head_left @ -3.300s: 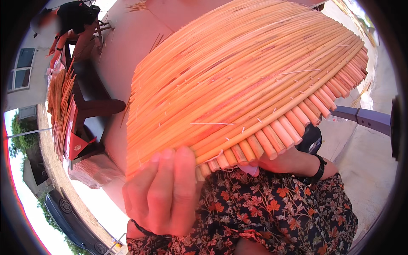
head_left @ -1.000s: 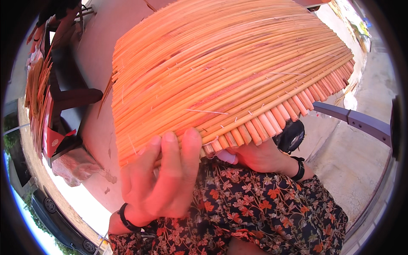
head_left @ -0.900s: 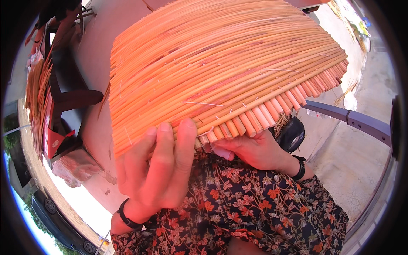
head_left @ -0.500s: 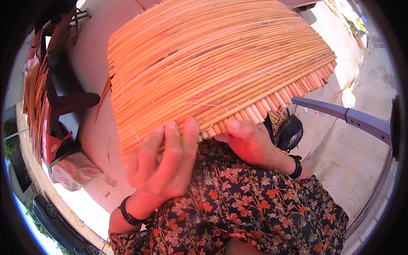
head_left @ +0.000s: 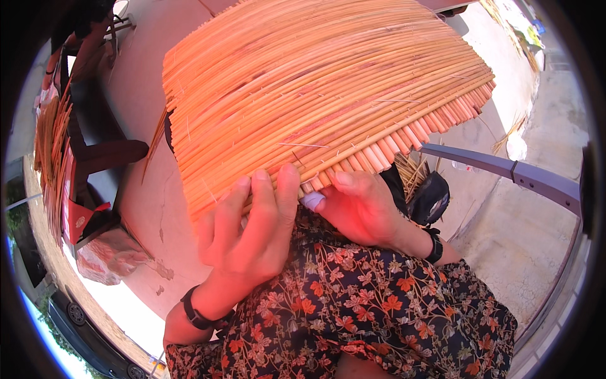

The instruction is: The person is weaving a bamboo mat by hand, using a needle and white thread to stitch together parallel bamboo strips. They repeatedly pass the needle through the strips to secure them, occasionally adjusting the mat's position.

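A wide mat of tan reeds [head_left: 315,82], stitched with pale thread, spreads in front of me, its stub-ended layer showing along the lower right edge. My left hand [head_left: 249,237] grips the near edge, fingertips on top beside a small dark sliver standing in the reeds, possibly a needle. My right hand [head_left: 360,211] holds the same edge just to the right, thumb on the stub ends and fingers mostly hidden underneath; something pale lilac [head_left: 312,201] wraps a finger.
A dark bench [head_left: 104,155] with bundled sticks [head_left: 53,139] stands left, a rock [head_left: 110,256] beside it. Another person [head_left: 76,25] is at upper left. A grey metal bar [head_left: 492,164], black bag [head_left: 429,199] and loose sticks [head_left: 413,177] are right. A car [head_left: 72,322] is outside, lower left.
The mat has dropped back toward the right hand side and looks lower and flatter. My right thumb has come up onto the edge, and both hands have shifted slightly, the left one upward.
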The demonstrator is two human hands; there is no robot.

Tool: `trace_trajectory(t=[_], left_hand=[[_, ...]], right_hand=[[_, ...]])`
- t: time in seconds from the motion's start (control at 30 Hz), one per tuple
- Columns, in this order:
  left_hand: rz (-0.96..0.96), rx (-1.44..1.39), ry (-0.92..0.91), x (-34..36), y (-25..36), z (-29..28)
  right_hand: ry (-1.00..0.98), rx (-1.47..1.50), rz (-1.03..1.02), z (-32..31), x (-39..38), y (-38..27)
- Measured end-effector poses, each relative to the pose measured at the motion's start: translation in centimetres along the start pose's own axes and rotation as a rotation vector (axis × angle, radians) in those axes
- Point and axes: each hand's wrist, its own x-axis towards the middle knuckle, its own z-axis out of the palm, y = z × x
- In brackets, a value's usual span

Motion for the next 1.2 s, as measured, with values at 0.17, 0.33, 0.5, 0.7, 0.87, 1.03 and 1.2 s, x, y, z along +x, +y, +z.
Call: trace_trajectory(t=[0.17, 0.33, 0.5, 0.7, 0.87, 1.03, 1.2], left_hand=[[-0.079, -0.216, -0.126, 0.1, -1.1, 3.3], [-0.228, -0.548, -0.261, 0.8, -3.0, 4.6], [-0.401, -0.791, -0.241, 3.5, -4.1, 6.8], [-0.423, -1.053, -0.39, 4.8, -4.7, 8.8], [-0.326, -1.131, -0.373, 5.0, -4.8, 9.7], [-0.559, -1.405, -0.286, 5.8, -5.2, 9.9], [-0.75, -1.715, 0.024, 7.1, -9.6, 9.0]], right_hand=[[0.05, -0.092, 0.066, -5.4, 1.9, -0.3], [0.305, -1.254, 0.112, -5.2, -2.3, -3.6], [0.199, -2.157, -0.817, -0.6, -2.2, -6.7], [-0.007, -1.774, -0.735, -2.7, 7.1, -6.2], [-0.147, -1.867, -0.658, -3.4, 9.4, -7.4], [-0.117, -1.878, -0.572, -3.5, 9.4, -7.9], [-0.084, -1.597, -0.339, -4.0, 8.7, -7.5]])
